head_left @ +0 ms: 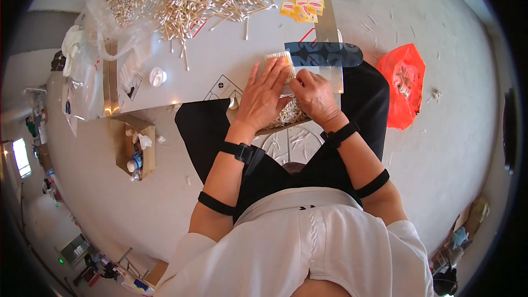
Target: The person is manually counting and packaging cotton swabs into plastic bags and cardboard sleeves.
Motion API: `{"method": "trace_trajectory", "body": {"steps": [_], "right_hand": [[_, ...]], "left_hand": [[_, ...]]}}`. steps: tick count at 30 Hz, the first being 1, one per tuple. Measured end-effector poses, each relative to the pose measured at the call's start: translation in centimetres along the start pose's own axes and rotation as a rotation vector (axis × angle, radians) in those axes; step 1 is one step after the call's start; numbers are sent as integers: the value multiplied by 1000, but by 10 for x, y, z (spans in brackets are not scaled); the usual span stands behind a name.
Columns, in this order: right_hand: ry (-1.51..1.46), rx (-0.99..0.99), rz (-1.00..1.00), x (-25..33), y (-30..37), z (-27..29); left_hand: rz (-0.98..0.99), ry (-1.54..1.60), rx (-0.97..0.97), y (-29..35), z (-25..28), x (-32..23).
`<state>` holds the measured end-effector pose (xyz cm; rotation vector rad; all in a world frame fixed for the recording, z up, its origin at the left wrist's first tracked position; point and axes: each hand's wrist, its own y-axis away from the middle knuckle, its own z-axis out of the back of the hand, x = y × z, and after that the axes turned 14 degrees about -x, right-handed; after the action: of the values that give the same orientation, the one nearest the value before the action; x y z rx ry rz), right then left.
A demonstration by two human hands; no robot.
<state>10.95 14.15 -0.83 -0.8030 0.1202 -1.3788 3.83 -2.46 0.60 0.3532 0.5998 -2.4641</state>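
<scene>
A small pack of cotton swabs, with yellow on it, lies at the near right of the table. My left hand rests over it, its fingers stretched out and flat. At the pack's right edge, the fingers of my right hand are curled into a pinch; what they grip is hidden. Below both hands, a container of loose cotton swabs shows between my legs. A big heap of loose cotton swabs covers the far side of the table.
Several yellow-and-white cards lie at the far right, near a dark translucent strip. A clear plastic bag and small round white container are at left. On the floor stand a cardboard box and red bag.
</scene>
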Motion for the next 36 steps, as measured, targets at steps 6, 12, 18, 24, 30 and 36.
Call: {"method": "trace_trajectory", "body": {"steps": [6,12,18,24,30,36], "right_hand": [[-29,-20,-4,1,-2,0],[-47,-30,-16,-2,-2,-2],[-206,-145,-130,-3,-8,2],[-421,-198,-248,2,-27,22],[-585,-154,-403,3,-38,38],[-638,-133,-511,-1,-29,28]], "left_hand": [[38,-59,19,11,0,0],[71,29,-5,9,1,-6],[195,176,-273,3,9,4],[128,247,-499,-6,13,-3],[298,537,-461,-19,30,-7],[321,641,-452,-17,16,0]]}}
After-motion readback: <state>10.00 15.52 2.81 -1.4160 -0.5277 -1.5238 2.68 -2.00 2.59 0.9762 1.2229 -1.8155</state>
